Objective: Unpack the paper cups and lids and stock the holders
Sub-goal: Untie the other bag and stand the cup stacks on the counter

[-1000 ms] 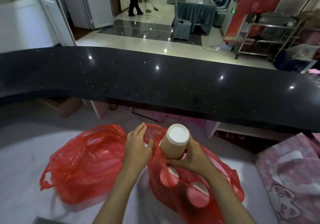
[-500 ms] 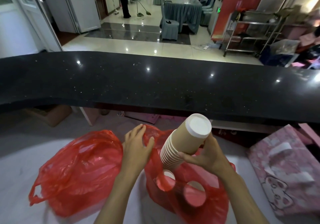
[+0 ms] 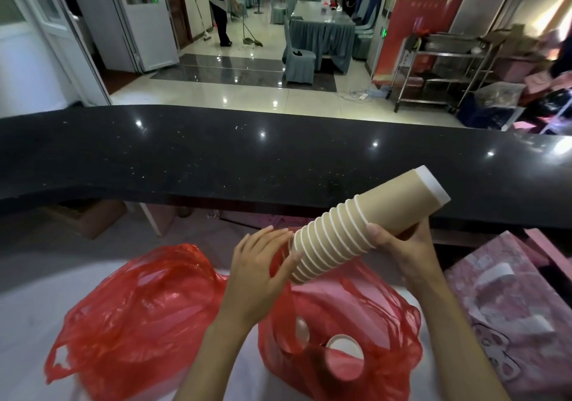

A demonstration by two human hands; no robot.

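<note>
Head view, looking down over two forearms. Right hand [image 3: 402, 246] grips a stack of brown paper cups [image 3: 356, 230], thumb on the near side, fingers wrapped behind. Stack is nested, white rims showing as rings; it is tilted, closed white end up and to the right, open end down-left. Stack is held in the air above a red bag [image 3: 356, 338], clear of it.

Left hand [image 3: 260, 273]: fingers straight and relaxed, not closed on anything. Thumb tip touches the lower rims of the stack; palm lies against the bag's raised edge. Whether it pinches the plastic cannot be told.

Inside that bag, more cups [image 3: 345, 346] show through the plastic, white round ends facing up. A second red bag [image 3: 139, 317] lies just left, crumpled, contents not readable.

Both bags sit on a white tabletop [image 3: 31, 323]. A pink patterned bag [image 3: 510, 307] sits to the right. Beyond, a black counter [image 3: 216, 159] spans the frame.
</note>
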